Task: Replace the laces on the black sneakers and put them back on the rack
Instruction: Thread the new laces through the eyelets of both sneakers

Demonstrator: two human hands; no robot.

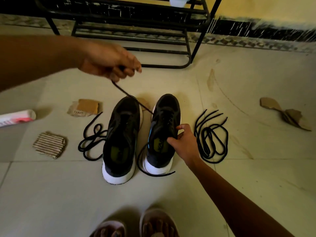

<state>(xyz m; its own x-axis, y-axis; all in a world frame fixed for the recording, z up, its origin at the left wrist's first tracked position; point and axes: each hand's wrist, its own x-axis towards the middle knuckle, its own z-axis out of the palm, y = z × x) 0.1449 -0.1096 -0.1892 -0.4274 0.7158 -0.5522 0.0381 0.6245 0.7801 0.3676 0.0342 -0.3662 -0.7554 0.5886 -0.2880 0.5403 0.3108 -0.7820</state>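
Two black sneakers with white soles stand side by side on the tiled floor, toes away from me: the left sneaker (122, 134) and the right sneaker (163, 132). My left hand (111, 63) is raised above them and pinches one end of a black lace (131, 98) that runs taut down to the right sneaker's eyelets. The lace's other end trails round that sneaker's heel (153, 174). My right hand (183, 142) grips the right sneaker's collar. A loose black lace (92, 141) lies left of the pair, and a coil of black laces (212, 135) lies to the right.
A black metal shoe rack (136, 36) stands against the wall beyond the sneakers. Cardboard scraps (50, 144) (85, 106) (287, 113) lie on the floor, and a white and pink object (17, 117) is at the left edge. My sandalled feet (136, 226) are at the bottom.
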